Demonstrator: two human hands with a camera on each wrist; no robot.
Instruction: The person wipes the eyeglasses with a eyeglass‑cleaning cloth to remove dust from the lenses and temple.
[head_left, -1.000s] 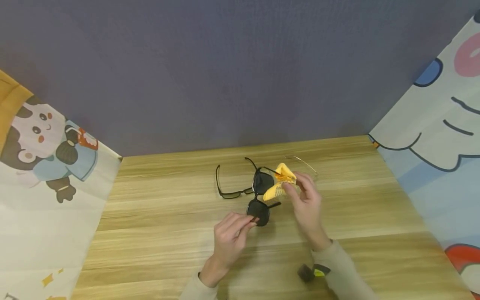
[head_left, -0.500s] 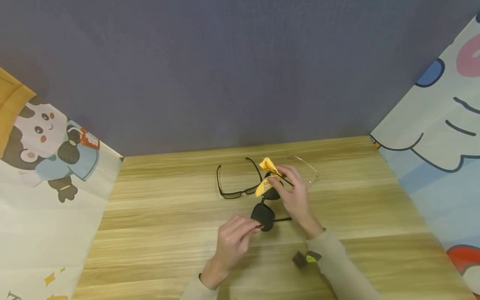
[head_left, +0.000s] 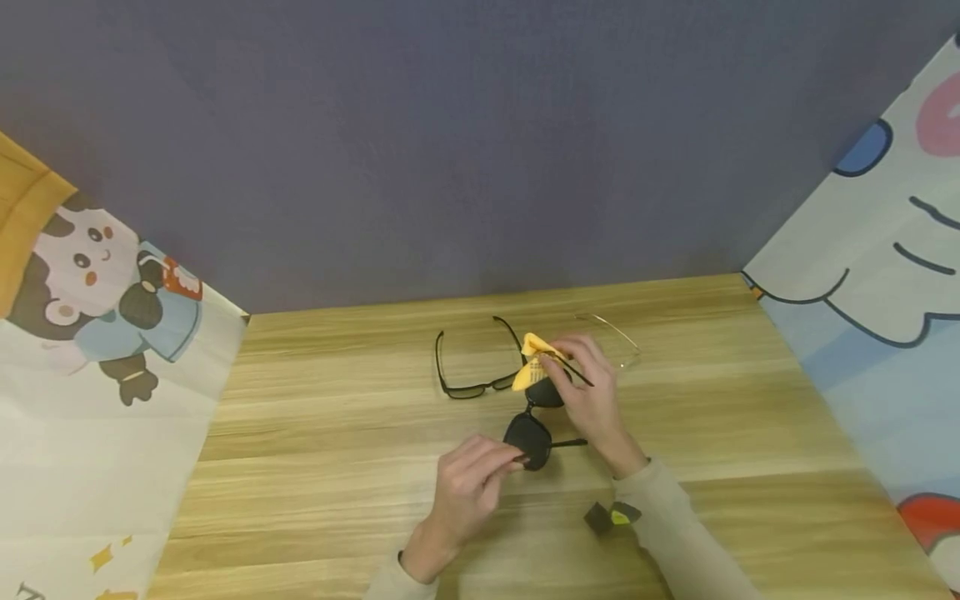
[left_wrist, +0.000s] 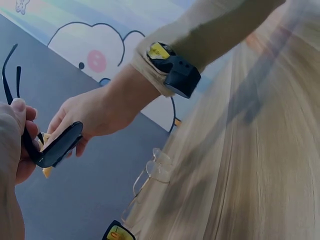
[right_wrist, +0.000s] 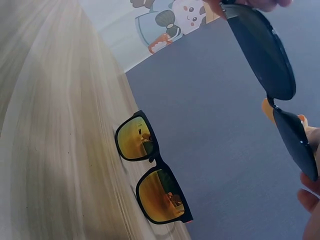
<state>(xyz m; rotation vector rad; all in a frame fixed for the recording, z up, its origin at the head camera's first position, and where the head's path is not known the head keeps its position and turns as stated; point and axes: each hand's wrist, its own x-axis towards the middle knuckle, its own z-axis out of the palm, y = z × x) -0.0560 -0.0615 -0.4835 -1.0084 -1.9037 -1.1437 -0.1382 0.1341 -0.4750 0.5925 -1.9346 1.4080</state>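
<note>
Black sunglasses are held up off the table between both hands, one dark lens nearer the person. My left hand pinches the frame at the outer edge of that near lens. In my right hand is a folded yellow cloth with printing on it, gripped at the far lens, which it partly covers. The right wrist view shows both dark lenses from below, with fingers at either end. In the left wrist view the sunglasses' temples stick up beyond the left fingers.
On the wooden table, behind the hands, lie black-framed glasses with orange-yellow mirrored lenses. Thin wire-rimmed glasses rest to the right of them. A dark wall closes the back, with cartoon-printed panels at both sides.
The right hand and cloth have moved left onto the far lens. The sunglasses have shifted slightly right and turned, with the left hand following. The glasses on the table have stayed put.
</note>
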